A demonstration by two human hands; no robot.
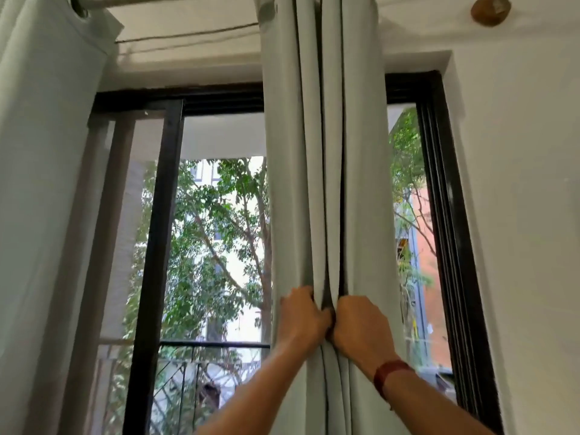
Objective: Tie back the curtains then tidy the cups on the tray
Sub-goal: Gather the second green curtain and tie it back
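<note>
Two hands meet at lower centre of the frame on the gathered pale grey-green fabric curtain (329,152), which hangs in tight vertical pleats from the top edge down past the bottom edge, just right of centre. The left hand (303,315) has its fingers curled round the pleats on the left side of the bundle. The right hand (361,328), with a dark red band (390,375) on its wrist, grips the pleats on the right side. The knuckles of the two touch or nearly touch. A second pale curtain panel (37,183) hangs along the left edge, well apart from the first, with the black-framed window (163,215) and green tree foliage (213,215) between them.

Risks, as judged: the bundle is thick and held by fingers alone, so outer pleats may slip free if either hand lets go to reach for a tie. A hard downward pull could strain the eyelets on the grey metal curtain rod (141,1) at the top edge. No tie-back, cord or hook shows, so how the bundle is to be fastened cannot be told.

Hidden: the fingertips are buried in the folds, the curtain's lower part is cut off by the bottom edge, and the cups and tray are out of view. The round brown wooden knob (490,9) at upper right is blurred, and its link to the rod cannot be made out.
</note>
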